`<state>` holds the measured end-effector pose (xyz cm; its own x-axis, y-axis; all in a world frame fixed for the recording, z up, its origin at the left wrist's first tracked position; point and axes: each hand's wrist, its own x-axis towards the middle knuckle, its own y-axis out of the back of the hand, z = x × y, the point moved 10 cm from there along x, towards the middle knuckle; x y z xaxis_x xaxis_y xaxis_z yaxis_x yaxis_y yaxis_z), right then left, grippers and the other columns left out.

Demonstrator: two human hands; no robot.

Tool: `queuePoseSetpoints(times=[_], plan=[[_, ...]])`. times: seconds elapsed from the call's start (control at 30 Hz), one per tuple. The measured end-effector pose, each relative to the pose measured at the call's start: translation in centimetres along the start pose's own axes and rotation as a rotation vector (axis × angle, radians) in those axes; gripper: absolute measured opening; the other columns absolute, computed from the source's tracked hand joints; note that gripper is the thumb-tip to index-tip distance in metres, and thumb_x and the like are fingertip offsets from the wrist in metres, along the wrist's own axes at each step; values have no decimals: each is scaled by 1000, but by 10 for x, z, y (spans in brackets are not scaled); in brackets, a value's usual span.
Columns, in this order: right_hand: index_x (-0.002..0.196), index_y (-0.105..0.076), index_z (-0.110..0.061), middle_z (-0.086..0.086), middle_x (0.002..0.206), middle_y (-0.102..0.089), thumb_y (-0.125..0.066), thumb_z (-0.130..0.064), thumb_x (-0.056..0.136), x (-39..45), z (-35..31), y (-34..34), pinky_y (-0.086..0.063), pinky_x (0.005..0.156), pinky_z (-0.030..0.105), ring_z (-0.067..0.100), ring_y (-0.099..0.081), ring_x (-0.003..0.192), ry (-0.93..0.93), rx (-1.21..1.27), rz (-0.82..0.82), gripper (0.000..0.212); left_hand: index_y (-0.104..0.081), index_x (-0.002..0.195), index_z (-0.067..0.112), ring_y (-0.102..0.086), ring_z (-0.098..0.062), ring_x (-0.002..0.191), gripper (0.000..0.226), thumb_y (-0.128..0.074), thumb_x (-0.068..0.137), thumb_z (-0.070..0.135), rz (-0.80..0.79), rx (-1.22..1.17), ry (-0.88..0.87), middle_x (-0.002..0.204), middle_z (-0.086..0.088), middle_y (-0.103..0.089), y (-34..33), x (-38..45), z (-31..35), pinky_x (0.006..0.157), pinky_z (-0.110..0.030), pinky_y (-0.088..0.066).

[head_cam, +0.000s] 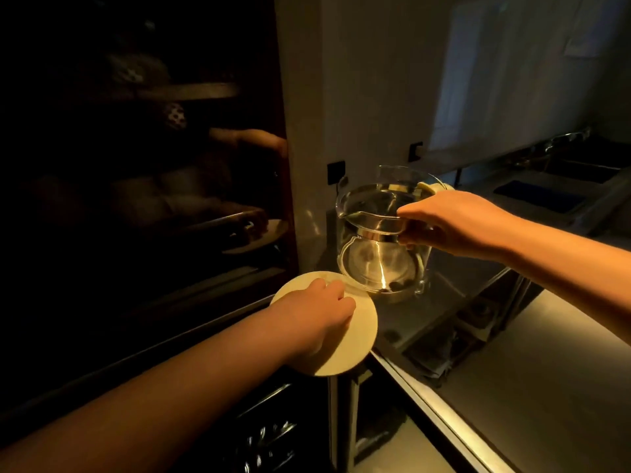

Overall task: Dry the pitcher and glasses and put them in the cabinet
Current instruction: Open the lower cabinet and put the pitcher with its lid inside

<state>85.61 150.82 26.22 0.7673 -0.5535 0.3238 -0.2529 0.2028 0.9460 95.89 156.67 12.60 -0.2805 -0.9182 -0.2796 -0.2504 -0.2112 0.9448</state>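
Nearest, at about 7 o'clock, the pale round lid (355, 339) is gripped by the left hand (316, 317), fingers curled over its top. Just past it, toward 1 o'clock, the glass pitcher (379, 233) is held at its handle by the right hand (457, 223), just above the table (546, 363). Looks like the putting-away step: next, the pitcher probably gets carried into the dark cabinet (136, 165) at 10 o'clock. No glasses can be made out.

We see a clear, glossy glass pitcher (379, 233) with a shiny metal band. The round lid (355, 343) looks matt, cream and smooth; the countertop (532, 380) is brushed, softly reflective metal.
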Motion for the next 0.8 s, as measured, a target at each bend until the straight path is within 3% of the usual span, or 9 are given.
queuePoseSetpoints(times=[0.2,0.3,0.47,0.6,0.7,0.8], plan=[[93,-55,-43,-31,74,-43,-56,-36,83,0,-42,-3,-32,61,9,-10,-43,70,106,63,-50,13,-44,116,27,-35,-19,116,49,-65,79,3,29,-217,129,133,1,-34,-30,-40,-24,78,-31,-39],[87,-50,-45,-31,72,-43,-47,-45,80,4,-59,-9,-28,60,8,-15,-41,69,182,86,-84,8,-45,111,28,-35,-18,114,41,-62,82,4,42,-272,218,131,3,-35,-52,-58,-38,78,-30,-42],[92,-62,-36,-25,79,-53,-44,-47,77,13,-78,-24,-29,60,9,-15,-43,70,284,120,-103,26,-46,110,25,-36,-18,110,31,-51,89,3,39,-306,331,128,2,-38,-75,-82,-51,74,-29,-38],[94,-63,-38,-22,79,-59,-42,-48,76,15,-96,-38,-34,61,10,-5,-53,73,361,157,-131,29,-46,114,24,-36,-19,115,32,-50,90,4,13,-300,411,132,0,-35,-87,-95,-57,78,-30,-41],[97,-63,-37,-33,71,-44,-43,-46,76,13,-113,-44,-31,61,8,-12,-46,68,412,163,-142,30,-47,121,24,-32,-21,124,41,-60,86,8,-30,-282,458,140,-2,-30,-93,-109,-57,87,-34,-43],[100,-64,-36,-30,77,-48,-45,-44,77,8,-128,-53,-35,63,10,-7,-48,72,461,180,-152,31,-46,125,23,-31,-23,125,47,-64,83,10,-89,-248,493,140,-5,-29,-102,-119,-55,84,-33,-41]])
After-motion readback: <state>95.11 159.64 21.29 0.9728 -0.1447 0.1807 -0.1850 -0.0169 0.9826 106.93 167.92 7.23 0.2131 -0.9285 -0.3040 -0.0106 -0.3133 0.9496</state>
